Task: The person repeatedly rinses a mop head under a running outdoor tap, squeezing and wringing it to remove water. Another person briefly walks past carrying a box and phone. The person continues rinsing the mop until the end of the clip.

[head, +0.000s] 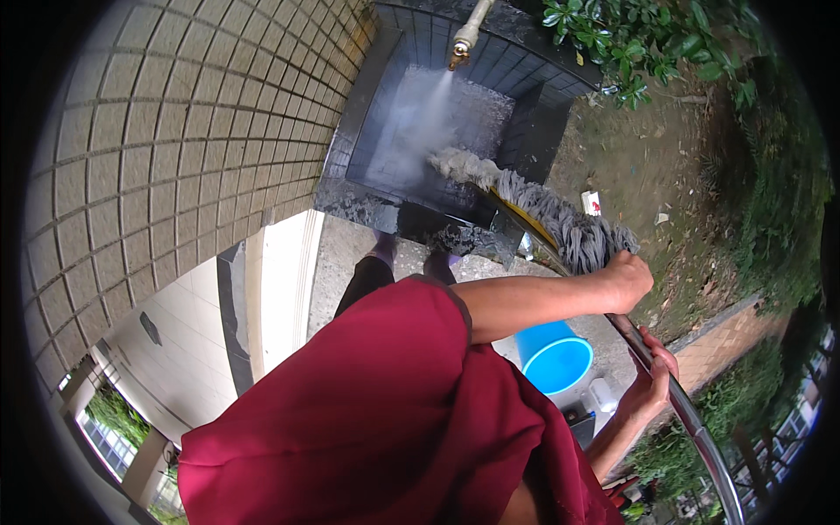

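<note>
My left hand (628,282) is closed at the near end of a string mop's grey strands (581,236). My right hand (656,377) wraps the mop's metal handle (695,426) lower down. A yellow strip (528,220) runs along the mop head, beside the strands. The paler far end of the strands (462,165) hangs over a dark-tiled basin (359,200). Above the basin, a brass tap (459,59) on a pale pipe sprays water, which lands on the basin floor left of the strands.
A tiled wall (197,138) rises at the left. A blue bucket (558,364) and a white plastic container (602,396) stand on the concrete below my arm. Leafy branches (630,59) reach in at the upper right over bare soil (610,151). A low brick edge (722,351) lies at the right.
</note>
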Demonstrator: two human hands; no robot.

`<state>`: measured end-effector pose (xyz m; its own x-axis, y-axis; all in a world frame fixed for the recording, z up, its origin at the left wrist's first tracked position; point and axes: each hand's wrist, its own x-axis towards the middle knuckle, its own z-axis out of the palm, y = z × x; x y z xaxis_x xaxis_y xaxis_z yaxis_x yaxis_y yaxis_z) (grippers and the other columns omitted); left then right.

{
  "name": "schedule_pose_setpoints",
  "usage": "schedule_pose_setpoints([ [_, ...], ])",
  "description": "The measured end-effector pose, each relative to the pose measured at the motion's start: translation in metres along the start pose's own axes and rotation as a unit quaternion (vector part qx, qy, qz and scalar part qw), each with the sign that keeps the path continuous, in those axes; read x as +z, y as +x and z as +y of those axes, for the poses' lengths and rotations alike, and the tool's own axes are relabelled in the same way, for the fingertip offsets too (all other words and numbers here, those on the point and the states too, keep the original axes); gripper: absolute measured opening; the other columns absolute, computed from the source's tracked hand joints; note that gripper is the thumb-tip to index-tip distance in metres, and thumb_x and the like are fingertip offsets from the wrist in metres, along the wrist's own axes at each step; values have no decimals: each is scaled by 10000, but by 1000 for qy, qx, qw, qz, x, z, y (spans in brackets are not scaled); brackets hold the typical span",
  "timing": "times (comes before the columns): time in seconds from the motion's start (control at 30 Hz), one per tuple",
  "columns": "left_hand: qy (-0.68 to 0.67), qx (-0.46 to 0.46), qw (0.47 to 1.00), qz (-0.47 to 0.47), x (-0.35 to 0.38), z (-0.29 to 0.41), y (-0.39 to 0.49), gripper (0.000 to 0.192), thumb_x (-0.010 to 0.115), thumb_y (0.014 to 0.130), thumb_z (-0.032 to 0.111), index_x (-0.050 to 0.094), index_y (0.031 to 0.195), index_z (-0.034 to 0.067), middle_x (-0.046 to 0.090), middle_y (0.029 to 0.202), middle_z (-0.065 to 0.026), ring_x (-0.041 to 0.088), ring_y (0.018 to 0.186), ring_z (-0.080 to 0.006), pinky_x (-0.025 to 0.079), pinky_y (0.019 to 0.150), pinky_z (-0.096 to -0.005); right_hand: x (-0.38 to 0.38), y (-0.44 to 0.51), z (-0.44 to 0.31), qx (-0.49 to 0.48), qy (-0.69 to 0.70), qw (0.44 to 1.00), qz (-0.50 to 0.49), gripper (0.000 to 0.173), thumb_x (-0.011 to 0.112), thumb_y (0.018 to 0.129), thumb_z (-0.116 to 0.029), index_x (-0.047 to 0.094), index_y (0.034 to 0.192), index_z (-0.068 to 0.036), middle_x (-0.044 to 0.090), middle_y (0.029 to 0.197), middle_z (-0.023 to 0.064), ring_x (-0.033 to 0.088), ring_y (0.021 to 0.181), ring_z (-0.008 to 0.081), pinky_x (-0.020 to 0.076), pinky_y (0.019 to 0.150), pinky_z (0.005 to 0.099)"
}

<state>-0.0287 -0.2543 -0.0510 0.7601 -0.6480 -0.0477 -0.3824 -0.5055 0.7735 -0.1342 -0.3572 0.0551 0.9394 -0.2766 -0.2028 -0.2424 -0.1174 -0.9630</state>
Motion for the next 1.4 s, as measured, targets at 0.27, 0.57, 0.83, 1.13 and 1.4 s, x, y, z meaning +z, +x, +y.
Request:
schedule_pose_setpoints([
  [0.27, -47, -27, 998, 36, -104, -35, -20, 182, 571, 669, 69, 662, 809, -4, 598, 920, -174, 581, 876, -286, 437, 787, -396, 51, 32, -24, -56, -45, 996, -60, 222, 557, 773, -182, 583, 894, 3, 593, 977, 215, 541, 1009, 377, 340, 961, 478],
  [0.57, -20, -111, 908, 403, -206, -119, -96, 212, 626, 651, 121, 668, 858, 110, 579, 798, -98, 592, 718, -252, 476, 646, -365, 119, 60, -44, -147, 10, 980, -137, 203, 502, 788, -156, 549, 905, 3, 589, 951, 197, 560, 962, 338, 336, 964, 510],
  [0.83, -112, -190, 782, 584, -206, -125, -240, 261, 635, 711, 11, 608, 970, 27, 514, 794, -50, 476, 672, -135, 417, 618, -236, 226, 59, -24, -159, 167, 962, -148, 105, 509, 838, -101, 516, 782, -12, 582, 696, 118, 580, 720, 238, 431, 834, 452],
  [1.13, -365, -180, 694, 593, -195, -84, -260, 249, 612, 783, 8, 513, 1011, -5, 532, 806, -9, 513, 765, -66, 434, 703, -207, 230, 43, -44, -178, 250, 931, -196, 247, 519, 776, -89, 380, 574, -65, 420, 524, 49, 443, 496, 153, 442, 574, 342],
  [1.4, -329, -212, 684, 616, -241, -166, -204, 154, 642, 754, 22, 581, 892, -8, 575, 765, -4, 506, 665, -66, 417, 624, -207, 227, 78, -47, -148, 186, 966, -106, 203, 569, 780, -114, 462, 617, -57, 488, 564, 49, 501, 525, 149, 488, 624, 344],
])
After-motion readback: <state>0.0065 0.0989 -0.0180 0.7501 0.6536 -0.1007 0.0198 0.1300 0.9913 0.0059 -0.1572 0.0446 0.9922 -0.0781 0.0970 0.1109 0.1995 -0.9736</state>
